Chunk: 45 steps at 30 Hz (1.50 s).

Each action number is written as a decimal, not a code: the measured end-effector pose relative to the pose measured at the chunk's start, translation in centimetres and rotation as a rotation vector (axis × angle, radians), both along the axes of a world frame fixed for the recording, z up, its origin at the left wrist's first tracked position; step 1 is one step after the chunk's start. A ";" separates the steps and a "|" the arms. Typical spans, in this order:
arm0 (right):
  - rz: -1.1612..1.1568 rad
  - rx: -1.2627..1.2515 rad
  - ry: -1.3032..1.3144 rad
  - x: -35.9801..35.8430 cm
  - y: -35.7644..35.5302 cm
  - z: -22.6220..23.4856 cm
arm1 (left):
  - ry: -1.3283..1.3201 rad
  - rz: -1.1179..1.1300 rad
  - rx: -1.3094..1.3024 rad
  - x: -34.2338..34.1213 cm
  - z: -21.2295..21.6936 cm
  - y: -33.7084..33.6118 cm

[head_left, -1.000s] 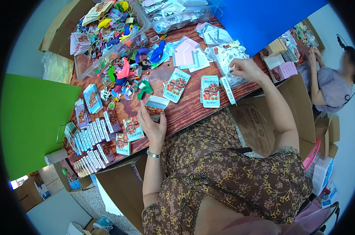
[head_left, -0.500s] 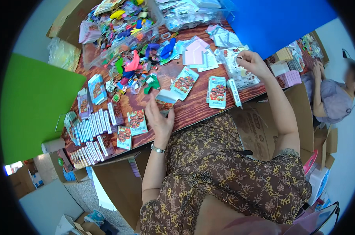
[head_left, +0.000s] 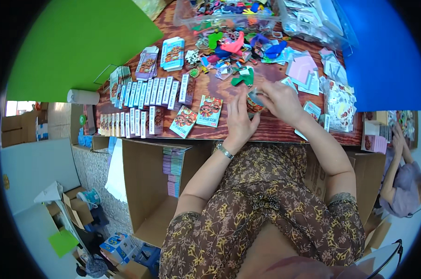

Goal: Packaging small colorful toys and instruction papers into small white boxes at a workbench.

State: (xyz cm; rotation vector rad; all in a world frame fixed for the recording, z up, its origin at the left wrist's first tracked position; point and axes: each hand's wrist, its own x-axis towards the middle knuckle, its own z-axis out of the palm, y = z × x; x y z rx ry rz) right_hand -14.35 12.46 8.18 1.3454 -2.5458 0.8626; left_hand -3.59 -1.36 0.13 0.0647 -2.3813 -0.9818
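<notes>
Left hand: we see our left hand (head_left: 240, 122) raised over the near edge of the table (head_left: 275, 131), fingers upright and pressed against the small printed pack (head_left: 254, 103) from its left side.
Right hand: our right hand (head_left: 279, 100) comes in from the right, fingers curled and pinched on the top of the same pack; both hands close on it together.
Printed pack: it sits between the two hands, just above the table, mostly hidden by fingers, so we cannot tell how it is folded.
Nearby cards: two flat printed cards (head_left: 209, 111) lie just left of our left hand, side by side and slightly tilted.
Card rows: narrow upright packs (head_left: 140, 109) stand in rows along the left part of the table.
Colourful pieces: a loose heap of bright small items (head_left: 233, 46) lies beyond the hands, with a clear bin (head_left: 219, 11) at the far edge.
Pink sheets: pale pink papers (head_left: 303, 69) lie to the right of the heap.
Cardboard box: an open box (head_left: 150, 186) stands below the table edge, by our left arm.
Other person: someone sits at the far right (head_left: 405, 181), well apart from us.
</notes>
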 end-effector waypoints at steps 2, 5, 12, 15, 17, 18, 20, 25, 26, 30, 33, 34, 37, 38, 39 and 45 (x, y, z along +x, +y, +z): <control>0.020 0.075 0.018 0.5 -0.8 -0.4 | -0.017 0.018 0.015 0.4 -0.5 -0.3; 0.169 0.007 0.163 0.9 -1.8 0.6 | -0.120 0.047 0.135 1.1 -0.3 -0.8; -0.046 0.092 -0.136 -6.2 -3.9 -3.9 | -0.047 0.058 0.118 2.2 -1.2 -1.4; -0.068 0.212 -0.097 -8.0 -6.0 -5.8 | -0.063 0.016 0.195 2.3 -1.4 -1.5; -0.063 0.258 0.059 -8.5 -7.0 -6.4 | -0.043 0.017 0.181 2.3 -1.5 -1.6; -0.055 0.260 0.060 -8.4 -7.5 -6.5 | -0.026 0.012 0.166 2.3 -1.5 -1.6; 0.007 0.381 0.144 -8.5 -8.4 -6.7 | -0.031 0.020 0.165 2.4 -1.5 -1.6; -0.002 0.325 0.107 -9.8 -8.5 -6.9 | -0.035 0.021 0.185 2.3 -1.4 -1.8; 0.005 0.329 0.108 -10.3 -8.3 -6.2 | -0.032 0.016 0.195 2.3 -1.4 -1.8; 0.045 0.199 -0.275 -12.1 -7.1 -4.7 | -0.018 0.035 0.187 2.3 -1.5 -1.8; -0.028 0.071 -0.615 -12.1 -7.4 -3.8 | -0.031 0.042 0.185 2.4 -1.4 -1.8; -0.024 0.072 -0.614 -11.8 -8.0 -4.3 | -0.030 0.046 0.185 2.4 -1.4 -1.8; 0.104 -0.061 -0.323 -9.8 -10.2 -5.7 | -0.015 0.054 0.162 2.3 -1.2 -1.8; 0.146 -0.047 -0.114 -9.4 -10.9 -6.5 | -0.009 0.043 0.167 2.3 -1.1 -1.8; 0.240 0.028 -0.070 -9.1 -11.2 -7.1 | -0.003 0.031 0.172 2.4 -1.0 -1.7; 0.289 0.356 0.042 -6.8 -11.4 -8.3 | 0.012 0.072 0.176 2.9 -1.3 -1.9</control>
